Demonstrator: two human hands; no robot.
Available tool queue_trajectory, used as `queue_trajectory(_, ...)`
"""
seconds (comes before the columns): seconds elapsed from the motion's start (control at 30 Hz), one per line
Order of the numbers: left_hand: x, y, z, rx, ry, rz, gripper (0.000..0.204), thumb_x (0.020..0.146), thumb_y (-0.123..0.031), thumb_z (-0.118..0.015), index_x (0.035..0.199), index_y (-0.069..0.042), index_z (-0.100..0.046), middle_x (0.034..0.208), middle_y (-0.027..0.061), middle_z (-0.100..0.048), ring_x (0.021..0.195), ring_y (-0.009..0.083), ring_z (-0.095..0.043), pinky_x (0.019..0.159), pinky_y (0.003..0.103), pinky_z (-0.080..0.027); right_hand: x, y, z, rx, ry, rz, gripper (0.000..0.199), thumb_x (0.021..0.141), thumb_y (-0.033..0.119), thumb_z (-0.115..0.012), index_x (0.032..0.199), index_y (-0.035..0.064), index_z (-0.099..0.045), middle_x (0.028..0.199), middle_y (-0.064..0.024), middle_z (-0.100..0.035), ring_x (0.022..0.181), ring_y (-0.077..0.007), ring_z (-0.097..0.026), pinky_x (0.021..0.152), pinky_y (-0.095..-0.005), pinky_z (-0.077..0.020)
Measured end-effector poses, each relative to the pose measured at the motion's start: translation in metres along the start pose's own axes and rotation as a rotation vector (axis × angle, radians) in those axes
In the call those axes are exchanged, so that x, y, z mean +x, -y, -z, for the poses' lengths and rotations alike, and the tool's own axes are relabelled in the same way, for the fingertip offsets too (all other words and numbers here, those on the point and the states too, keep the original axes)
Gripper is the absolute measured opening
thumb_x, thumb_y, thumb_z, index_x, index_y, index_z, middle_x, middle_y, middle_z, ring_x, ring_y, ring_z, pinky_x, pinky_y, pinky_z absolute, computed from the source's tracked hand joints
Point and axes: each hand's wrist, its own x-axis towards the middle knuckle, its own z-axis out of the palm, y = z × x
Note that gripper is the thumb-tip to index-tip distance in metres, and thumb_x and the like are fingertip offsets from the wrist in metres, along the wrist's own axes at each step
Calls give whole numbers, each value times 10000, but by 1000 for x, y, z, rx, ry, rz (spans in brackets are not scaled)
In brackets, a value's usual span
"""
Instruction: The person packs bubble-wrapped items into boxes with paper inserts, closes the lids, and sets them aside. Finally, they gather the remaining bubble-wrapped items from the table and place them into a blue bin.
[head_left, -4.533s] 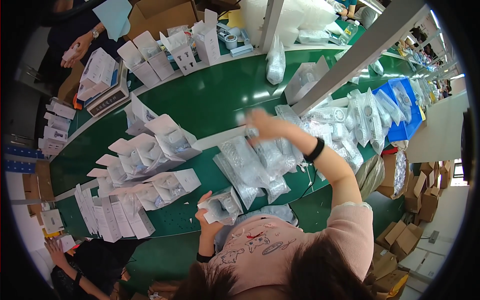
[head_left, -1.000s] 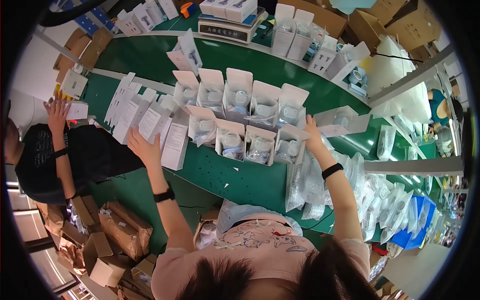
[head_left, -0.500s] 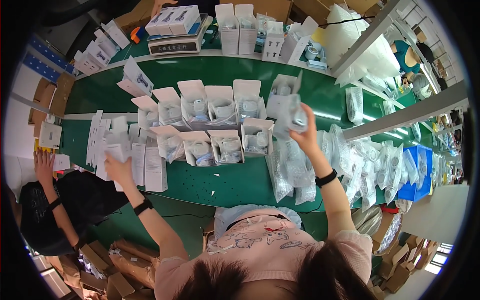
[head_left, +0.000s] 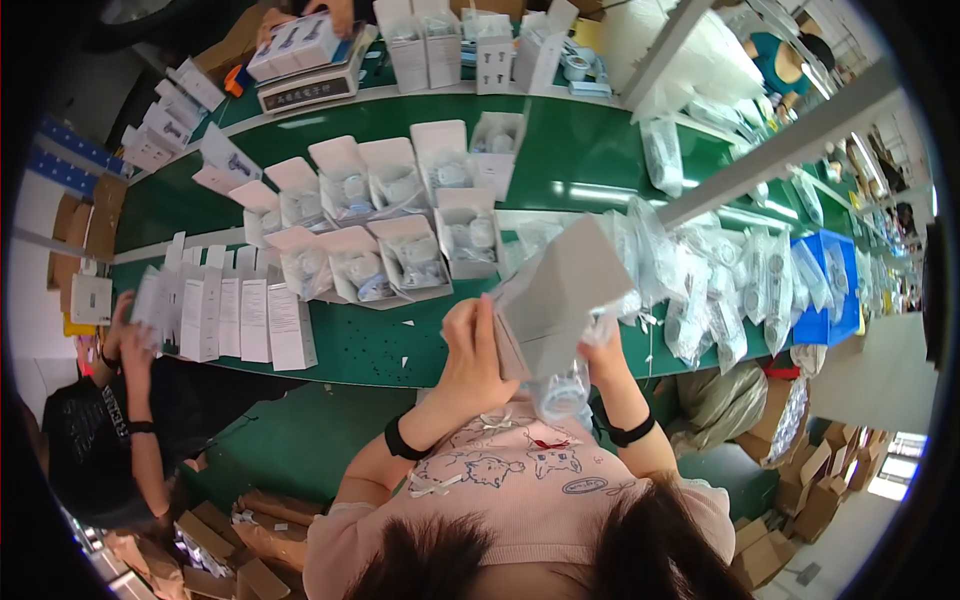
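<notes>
I hold a folded white carton (head_left: 555,295) up in front of my chest. My left hand (head_left: 475,350) grips its lower left side. My right hand (head_left: 602,345) sits under its right side, with a clear plastic bag holding a coiled item (head_left: 562,392) hanging below it. Beyond my hands, several open white boxes (head_left: 400,225) with bagged items inside stand in rows on the green belt (head_left: 590,160). Flat white cartons (head_left: 240,315) stand side by side at the left.
Clear bagged parts (head_left: 720,280) lie heaped at the right beside a blue bin (head_left: 835,290). A scale with a box (head_left: 310,65) stands at the far side. A person in black (head_left: 110,420) handles cartons at the left. Brown cardboard boxes (head_left: 220,550) lie on the floor.
Both my hands have come back from the belt toward my chest. The left hand left the flat cartons, and both now hold one carton with a bag beneath it.
</notes>
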Motion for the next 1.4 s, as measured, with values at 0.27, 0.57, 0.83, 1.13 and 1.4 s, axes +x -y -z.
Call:
queue_trajectory(0.27,-3,44,-33,-627,197,-41,919,526,-180,-795,1232,-29,-226,1244,177,-272,1173,333,-299,926,403,-304,13,-6,13,-252,102,149,687,630,115,-596,1249,54,-305,1187,-54,-385,1079,-181,-409,935,-329,-305)
queue_trajectory(0.57,1,20,-38,-88,308,-47,959,487,-177,-820,1228,-59,-221,1160,167,-391,1095,274,-396,890,375,-342,12,44,5,637,-703,349,485,737,189,-571,1160,74,-363,1063,-71,-471,989,-170,-455,825,-313,-399)
queue_trajectory(0.83,-16,26,-63,-271,85,-12,793,495,-156,-815,1063,-69,-268,1146,222,-374,1055,326,-421,858,398,-368,26,5,-24,-162,-699,700,499,709,57,-583,1154,98,-359,1072,-92,-448,1014,-231,-427,882,-331,-348)
queue_trajectory(1.13,-26,57,-71,-466,-118,122,761,525,-137,-813,1013,-86,-232,1251,222,-269,1090,287,-380,880,383,-347,-19,4,84,-754,-452,711,253,692,60,-557,943,63,-584,975,-97,-562,879,-280,-536,762,-351,-427)
queue_trajectory(1.4,-47,72,-49,-313,-16,291,684,560,-172,-790,1058,-80,-330,1215,203,-296,1071,266,-394,872,345,-350,-77,-129,333,-1256,-1080,-306,525,670,127,-622,1137,-12,-427,917,-172,-538,861,-336,-498,749,-369,-403)
